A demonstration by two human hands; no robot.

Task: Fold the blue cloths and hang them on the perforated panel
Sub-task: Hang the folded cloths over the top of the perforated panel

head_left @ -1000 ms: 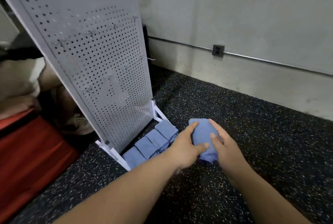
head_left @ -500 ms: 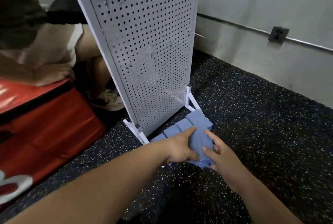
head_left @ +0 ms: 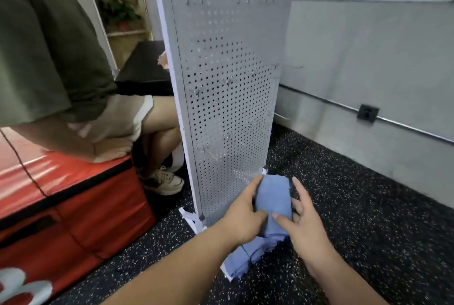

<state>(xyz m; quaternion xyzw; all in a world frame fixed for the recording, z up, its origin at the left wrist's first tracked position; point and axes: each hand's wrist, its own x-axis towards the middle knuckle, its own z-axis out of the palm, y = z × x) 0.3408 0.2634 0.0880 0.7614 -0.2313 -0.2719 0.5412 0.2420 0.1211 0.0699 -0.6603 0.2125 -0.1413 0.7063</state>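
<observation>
Left hand (head_left: 242, 216) and right hand (head_left: 304, 223) grip one folded blue cloth (head_left: 272, 194); cloth pile (head_left: 243, 258) underneath half hidden, uncountable.

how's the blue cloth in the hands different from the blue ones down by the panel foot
The held cloth is pinched between the left hand and right hand; the floor cloths lie ungripped on the floor. The held cloth shows one smooth face; the floor cloths show layered edges. Both are the same blue, and neither hangs on the perforated panel.

Left hand (head_left: 242, 218), right hand (head_left: 304, 223): facing pinch grips.
</observation>
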